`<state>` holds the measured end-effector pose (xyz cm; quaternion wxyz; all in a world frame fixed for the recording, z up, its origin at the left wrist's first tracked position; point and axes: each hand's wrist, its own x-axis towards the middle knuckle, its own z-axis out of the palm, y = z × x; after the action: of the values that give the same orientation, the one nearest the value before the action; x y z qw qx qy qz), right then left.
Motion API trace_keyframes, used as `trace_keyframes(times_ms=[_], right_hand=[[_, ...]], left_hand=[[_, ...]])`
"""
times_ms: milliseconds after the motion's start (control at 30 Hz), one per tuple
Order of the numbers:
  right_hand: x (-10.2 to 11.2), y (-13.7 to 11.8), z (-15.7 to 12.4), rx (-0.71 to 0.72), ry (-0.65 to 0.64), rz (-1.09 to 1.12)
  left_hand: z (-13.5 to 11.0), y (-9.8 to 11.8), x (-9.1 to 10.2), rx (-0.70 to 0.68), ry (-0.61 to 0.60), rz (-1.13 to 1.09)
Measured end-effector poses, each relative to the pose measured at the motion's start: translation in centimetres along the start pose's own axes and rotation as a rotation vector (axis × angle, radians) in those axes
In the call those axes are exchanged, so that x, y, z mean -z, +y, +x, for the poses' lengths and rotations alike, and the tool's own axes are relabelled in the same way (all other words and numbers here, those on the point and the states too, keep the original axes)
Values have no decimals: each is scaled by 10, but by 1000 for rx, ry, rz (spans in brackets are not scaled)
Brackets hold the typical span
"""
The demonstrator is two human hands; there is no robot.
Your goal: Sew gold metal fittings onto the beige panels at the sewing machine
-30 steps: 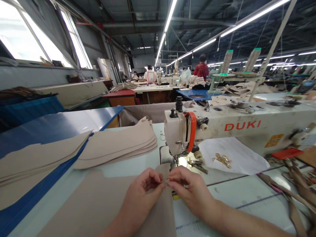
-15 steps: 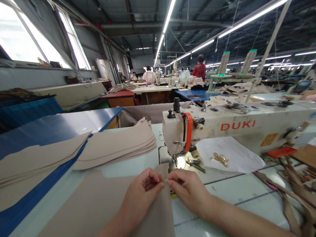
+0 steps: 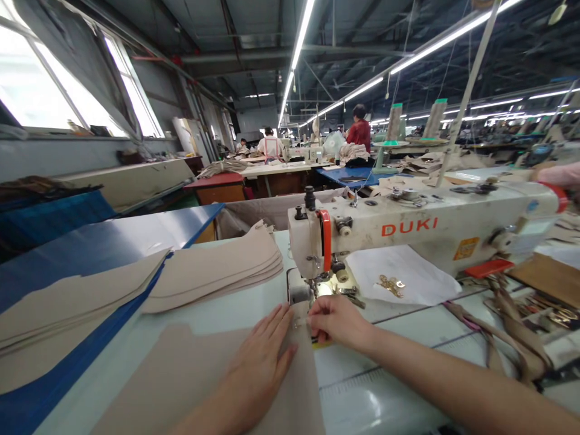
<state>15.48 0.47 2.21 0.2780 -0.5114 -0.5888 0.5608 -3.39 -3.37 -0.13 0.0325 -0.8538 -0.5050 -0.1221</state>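
Observation:
My left hand [image 3: 260, 365] lies flat with fingers stretched out on a beige fabric panel [image 3: 181, 368], just left of the panel's narrow right-hand strip. At the strip's edge, my right hand [image 3: 338, 320] is closed in a pinch near a small shiny bit on the fabric. What its fingertips hold is too small to name. Directly beyond both hands stands a white sewing machine [image 3: 453, 211], its lamp lit beside the presser foot. The panel's far end reaches close to the needle area, partly hidden by my hands.
Several gold metal fittings [image 3: 392, 286] rest on a white sheet [image 3: 421, 275] under the machine arm. Stacked beige panels [image 3: 222, 263] lie at left, with another pile [image 3: 81, 296] beside them. Fabric straps [image 3: 514, 329] hang at right. Other people sit or stand farther back.
My left hand has gone from a pinch at the strip to lying flat on the panel. My right hand stays pinched near the strip. The view has shifted slightly to the right.

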Motion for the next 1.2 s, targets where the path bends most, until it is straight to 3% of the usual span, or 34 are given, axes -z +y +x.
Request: trace_keyframes(times_ms=[200, 467, 567, 767, 867, 1033, 1200], right_hand=[[-1, -3, 19, -107, -66, -59], [1, -12, 22, -152, -133, -178], [2, -12, 24, -145, -144, -216], [5, -13, 29, -104, -187, -345], [8, -12, 24, -10, -140, -452], [16, 1, 1, 315, 75, -670], [22, 18, -10, 630, 75, -892]], left_hand=[[0, 2, -5, -30, 158, -30], [32, 14, 5, -187, 366, -204], [38, 18, 3, -234, 399, -184], [40, 20, 0, -186, 361, -163], [41, 19, 0, -181, 366, -165], [42, 17, -3, -154, 367, -183], [42, 18, -4, -127, 352, -208]])
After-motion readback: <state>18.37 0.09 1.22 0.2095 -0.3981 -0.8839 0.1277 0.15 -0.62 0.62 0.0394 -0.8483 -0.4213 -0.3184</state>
